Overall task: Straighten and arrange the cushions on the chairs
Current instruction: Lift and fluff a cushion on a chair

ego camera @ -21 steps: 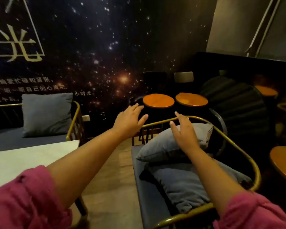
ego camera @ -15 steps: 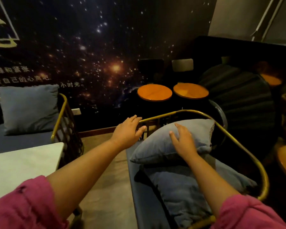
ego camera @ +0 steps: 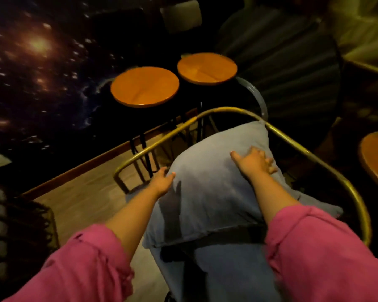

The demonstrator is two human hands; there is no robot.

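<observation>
Here, a soft grey-blue cushion [ego camera: 212, 192] is seen lying on a second cushion [ego camera: 231, 271], inside a chair [ego camera: 227, 109] framed in round golden tube. It is pressed by the right hand [ego camera: 254, 162], fingers spread flat. The left hand [ego camera: 163, 180] is laid at its left edge; whether it grips cannot be told. Two round orange wooden tops [ego camera: 144, 87] are seen behind the chair.

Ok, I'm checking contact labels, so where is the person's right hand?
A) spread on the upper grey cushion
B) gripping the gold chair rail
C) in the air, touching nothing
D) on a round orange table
A: the right hand lies with its fingers spread on the upper grey cushion, apart from the gold chair rail.
</observation>
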